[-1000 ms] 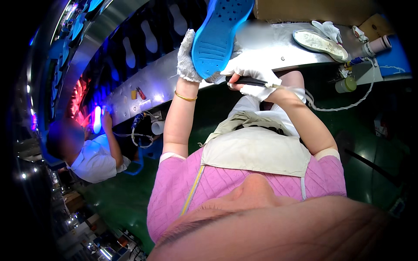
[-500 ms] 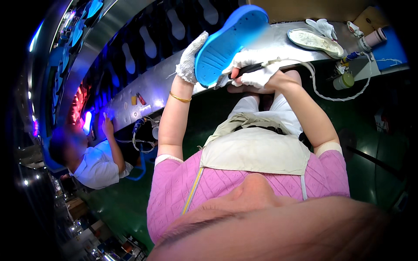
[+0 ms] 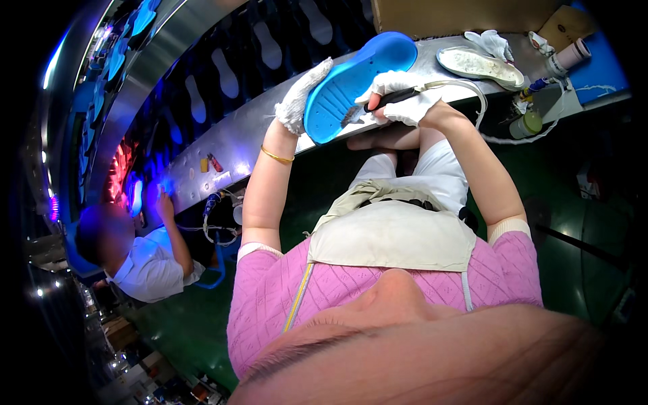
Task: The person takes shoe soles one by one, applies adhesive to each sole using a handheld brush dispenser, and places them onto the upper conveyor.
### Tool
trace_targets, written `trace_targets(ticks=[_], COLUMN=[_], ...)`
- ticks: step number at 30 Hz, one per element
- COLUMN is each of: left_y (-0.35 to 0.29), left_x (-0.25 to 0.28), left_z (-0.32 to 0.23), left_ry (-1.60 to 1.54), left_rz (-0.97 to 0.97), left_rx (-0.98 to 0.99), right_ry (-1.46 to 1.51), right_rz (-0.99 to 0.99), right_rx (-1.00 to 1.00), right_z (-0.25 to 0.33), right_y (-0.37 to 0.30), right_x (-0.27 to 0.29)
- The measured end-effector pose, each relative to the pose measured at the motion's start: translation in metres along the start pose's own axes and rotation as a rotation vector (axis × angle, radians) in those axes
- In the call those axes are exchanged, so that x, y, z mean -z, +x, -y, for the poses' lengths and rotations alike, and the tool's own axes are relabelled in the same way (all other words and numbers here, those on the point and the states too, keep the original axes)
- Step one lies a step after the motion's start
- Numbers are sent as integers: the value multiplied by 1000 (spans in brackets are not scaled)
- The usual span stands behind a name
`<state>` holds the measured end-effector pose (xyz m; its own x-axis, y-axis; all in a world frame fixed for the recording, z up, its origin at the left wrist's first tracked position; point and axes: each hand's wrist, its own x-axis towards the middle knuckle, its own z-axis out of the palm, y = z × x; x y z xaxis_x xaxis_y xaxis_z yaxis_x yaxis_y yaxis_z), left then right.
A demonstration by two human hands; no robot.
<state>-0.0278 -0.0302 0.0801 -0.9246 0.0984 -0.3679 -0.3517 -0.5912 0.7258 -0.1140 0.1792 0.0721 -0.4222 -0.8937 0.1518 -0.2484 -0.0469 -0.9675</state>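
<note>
A bright blue shoe sole, with grooves and small holes on its face, is tilted up above the metal bench. Gripping its left edge is my left hand, in a white knit glove with the fingers closed on the rim. My right hand, in a white glove with bare fingertips, is wrapped around a black-handled brush. The brush's bristles are against the lower right part of the sole's face. A white hose runs from the brush's back end.
The metal bench curves across in front of me, beside a dark conveyor with several sole-shaped pieces. At right lie a whitish sole, a crumpled white cloth and a pink roll; a green-lidded jar is below. A co-worker sits at left.
The brush has shifted slightly right and turned, so its bristles now show on the sole. The sole has dropped a little and is held more steeply.
</note>
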Motion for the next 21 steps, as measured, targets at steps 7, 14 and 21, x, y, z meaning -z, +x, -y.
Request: trace_targets(ticks=[7,14,21], left_y=[0,-17,-15], left_x=[7,-8,22], left_z=[27,40,47], left_ry=[-327,-266,-402], left_rz=[195,270,118], left_rx=[-65,-103,-198], right_ry=[201,140,93], right_rz=[-97,-728,-554], right_rx=[-148,74,451], right_z=[4,-14,-22], right_y=[0,16,-3], right_x=[-8,40,-44])
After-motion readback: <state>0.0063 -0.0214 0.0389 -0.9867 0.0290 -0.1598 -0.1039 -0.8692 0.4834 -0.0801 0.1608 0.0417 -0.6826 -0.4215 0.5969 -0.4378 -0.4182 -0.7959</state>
